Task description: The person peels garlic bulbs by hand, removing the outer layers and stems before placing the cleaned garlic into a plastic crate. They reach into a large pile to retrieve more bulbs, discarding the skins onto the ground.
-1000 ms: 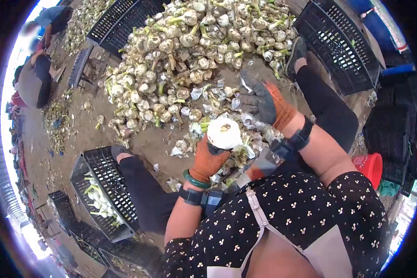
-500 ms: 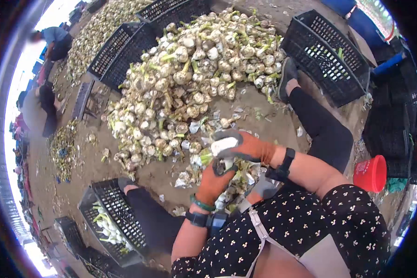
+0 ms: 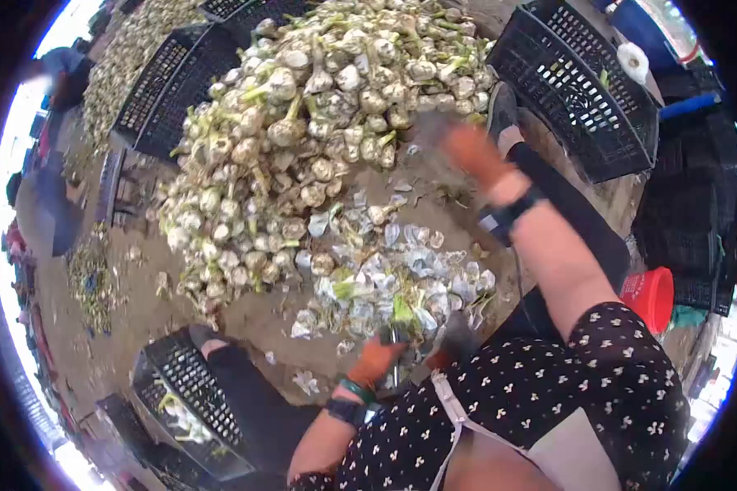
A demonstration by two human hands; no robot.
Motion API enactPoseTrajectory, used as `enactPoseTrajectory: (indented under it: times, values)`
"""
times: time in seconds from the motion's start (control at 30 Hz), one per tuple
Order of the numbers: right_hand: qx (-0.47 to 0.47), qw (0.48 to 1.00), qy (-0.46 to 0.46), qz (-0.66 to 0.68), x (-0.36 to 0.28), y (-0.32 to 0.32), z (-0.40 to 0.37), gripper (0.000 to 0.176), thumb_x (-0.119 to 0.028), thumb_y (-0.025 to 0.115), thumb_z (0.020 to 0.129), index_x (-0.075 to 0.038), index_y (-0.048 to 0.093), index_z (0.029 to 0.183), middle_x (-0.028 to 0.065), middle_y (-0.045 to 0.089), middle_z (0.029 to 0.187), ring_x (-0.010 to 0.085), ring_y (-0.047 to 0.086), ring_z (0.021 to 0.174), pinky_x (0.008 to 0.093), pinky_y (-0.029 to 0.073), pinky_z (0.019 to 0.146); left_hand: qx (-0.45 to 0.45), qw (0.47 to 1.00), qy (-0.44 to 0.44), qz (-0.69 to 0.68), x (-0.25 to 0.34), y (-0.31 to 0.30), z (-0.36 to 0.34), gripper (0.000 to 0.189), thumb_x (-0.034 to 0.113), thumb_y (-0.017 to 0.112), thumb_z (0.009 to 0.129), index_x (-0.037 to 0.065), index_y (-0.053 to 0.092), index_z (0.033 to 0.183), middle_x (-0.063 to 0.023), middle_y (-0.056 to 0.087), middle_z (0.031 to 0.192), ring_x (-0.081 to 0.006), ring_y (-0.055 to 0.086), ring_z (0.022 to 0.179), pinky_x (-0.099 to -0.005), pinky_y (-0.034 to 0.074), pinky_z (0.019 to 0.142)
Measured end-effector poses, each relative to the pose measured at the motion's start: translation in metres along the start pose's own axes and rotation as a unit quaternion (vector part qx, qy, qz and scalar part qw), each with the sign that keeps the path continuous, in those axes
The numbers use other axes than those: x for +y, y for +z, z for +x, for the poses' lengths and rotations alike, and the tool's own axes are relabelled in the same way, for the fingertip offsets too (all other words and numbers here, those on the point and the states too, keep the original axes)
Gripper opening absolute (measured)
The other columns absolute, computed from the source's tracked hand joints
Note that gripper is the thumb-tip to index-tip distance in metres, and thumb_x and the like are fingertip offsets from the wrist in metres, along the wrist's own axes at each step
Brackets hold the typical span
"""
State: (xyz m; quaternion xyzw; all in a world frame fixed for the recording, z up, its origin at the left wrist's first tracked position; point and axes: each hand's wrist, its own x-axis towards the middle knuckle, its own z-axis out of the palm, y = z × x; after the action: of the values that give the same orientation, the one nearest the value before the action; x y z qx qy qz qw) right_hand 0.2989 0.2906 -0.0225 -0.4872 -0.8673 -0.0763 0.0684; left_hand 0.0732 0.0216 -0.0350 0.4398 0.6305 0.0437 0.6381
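Observation:
My left hand (image 3: 380,358), in an orange glove with dark fingertips, is closed low in front of my body. A thin, shiny metal tool (image 3: 396,366) shows at its fingers; its kind is unclear. Loose peelings and green stalk ends (image 3: 401,307) lie just beyond this hand. My right hand (image 3: 463,147), gloved the same way, is stretched forward near the right edge of the garlic heap (image 3: 303,139), its fingers smeared by motion. A white garlic bulb (image 3: 632,62) appears in front of the far right black crate (image 3: 577,98), apart from my hand.
Another black crate (image 3: 192,401) at lower left holds pale garlic. A crate (image 3: 172,90) stands left of the heap. On the right are a red bucket (image 3: 648,299) and stacked dark crates (image 3: 684,221). Two people (image 3: 45,200) are at the far left.
My right hand has swung away from my left toward the upper right, and the white bulb it held now appears by the far crate. My left hand has dropped slightly; the view has shifted.

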Motion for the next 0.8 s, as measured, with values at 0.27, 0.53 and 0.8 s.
enactPoseTrajectory:
  times: [0.27,0.53,0.8]
  values:
    - [-0.329,0.926,-0.029,0.182,-0.123,0.156,-0.011,0.04,-0.011,0.051,0.067,-0.007,0.053,0.107,0.0165,0.058,0.094,0.0308,0.056,0.087,0.0418,0.046,0.074,0.0,0.992,-0.016,-0.128,-0.036,-0.014,0.023,0.033,0.021,0.051,0.082,-0.003,0.053,0.104,-0.0169,0.061,0.092,-0.0266,0.058,0.083,-0.0337,0.043,0.074]
    - [-0.244,0.661,0.157,0.692,-0.101,0.035,-0.031,0.042,-0.028,0.056,0.079,-0.005,0.048,0.113,0.0161,0.055,0.102,0.0226,0.052,0.093,0.0354,0.04,0.081,0.118,0.955,0.079,-0.261,0.022,-0.039,0.018,0.023,0.02,0.049,0.084,-0.001,0.06,0.086,-0.0048,0.058,0.065,-0.0108,0.051,0.049,-0.0235,0.04,0.043]
    - [-0.167,0.673,0.107,0.712,-0.154,-0.075,-0.067,0.038,-0.024,0.055,0.081,-0.005,0.049,0.113,0.0123,0.054,0.108,0.0186,0.049,0.101,0.0321,0.039,0.087,0.153,0.881,0.201,-0.4,0.042,-0.052,-0.02,0.018,0.013,0.053,0.082,0.002,0.058,0.095,-0.0062,0.06,0.083,-0.014,0.057,0.068,-0.0276,0.046,0.056]
